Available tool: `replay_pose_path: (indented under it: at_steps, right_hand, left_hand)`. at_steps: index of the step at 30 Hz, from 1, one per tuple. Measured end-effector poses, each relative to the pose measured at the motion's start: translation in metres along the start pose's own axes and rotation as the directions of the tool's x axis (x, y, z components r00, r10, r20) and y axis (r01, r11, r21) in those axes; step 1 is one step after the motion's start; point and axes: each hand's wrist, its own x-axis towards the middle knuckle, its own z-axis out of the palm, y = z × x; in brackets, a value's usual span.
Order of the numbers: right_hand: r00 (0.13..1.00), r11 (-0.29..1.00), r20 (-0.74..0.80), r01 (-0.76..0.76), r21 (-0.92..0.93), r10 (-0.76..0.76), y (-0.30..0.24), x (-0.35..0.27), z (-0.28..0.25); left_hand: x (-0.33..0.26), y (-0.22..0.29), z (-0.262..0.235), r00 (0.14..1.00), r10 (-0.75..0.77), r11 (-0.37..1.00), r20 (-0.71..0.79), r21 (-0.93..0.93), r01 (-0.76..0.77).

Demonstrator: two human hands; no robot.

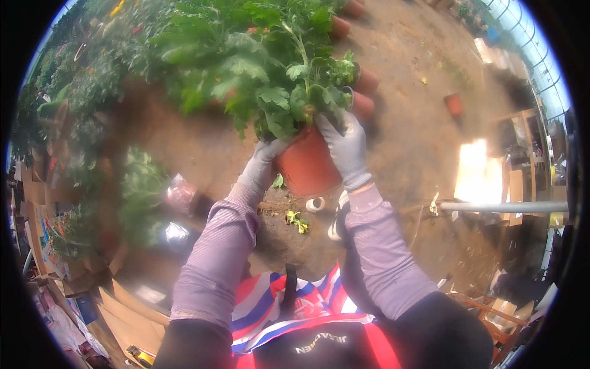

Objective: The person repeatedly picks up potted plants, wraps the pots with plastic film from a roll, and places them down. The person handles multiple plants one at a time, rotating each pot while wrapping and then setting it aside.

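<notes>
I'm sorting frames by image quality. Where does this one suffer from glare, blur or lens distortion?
Head view: a patch of ground at right is blown out white by glare; the left side is smeared and soft, especially the plants there; the fisheye bends the metal pipe and darkens the rim; the orange pot held by the left hand and right hand is fairly sharp.

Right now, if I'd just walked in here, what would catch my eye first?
A terracotta-coloured pot with a bushy green plant, held up at the centre of the view between the grey-gloved left hand and right hand. Behind it, upper right, more pots stand in a row on bare brown soil. At right, a bright sunlit patch glares.
</notes>
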Motion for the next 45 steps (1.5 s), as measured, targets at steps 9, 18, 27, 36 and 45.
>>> replay_pose_path:
  at_steps: [9, 18, 27, 36, 45]
  right_hand:
    - [0.995, 0.992, 0.021, 0.093, 0.088, -0.095, -0.035, 0.009, 0.002]
    - [0.764, 0.429, 0.252, 0.566, -0.704, -0.594, -0.075, 0.009, 0.026]
    - [0.933, 0.833, 0.168, 0.359, -0.421, -0.317, -0.048, 0.013, 0.006]
    - [0.901, 0.891, 0.078, -0.434, 0.131, 0.428, -0.029, 0.023, -0.064]
    - [0.934, 0.951, 0.289, -0.265, 0.161, 0.211, 0.027, -0.002, -0.048]
  left_hand:
    - [0.002, 0.008, -0.008, 0.99, -0.069, 0.924, 0.12, -0.367, 0.109]
    - [0.004, 0.002, -0.005, 0.992, -0.091, 0.962, 0.088, -0.25, 0.111]
    - [0.004, -0.005, -0.004, 0.963, -0.222, 0.915, 0.151, -0.311, 0.259]
    - [0.015, -0.005, -0.018, 0.991, -0.043, 0.977, 0.126, -0.204, 0.069]
    - [-0.005, 0.004, 0.0, 0.988, -0.074, 0.979, 0.134, 0.199, 0.047]
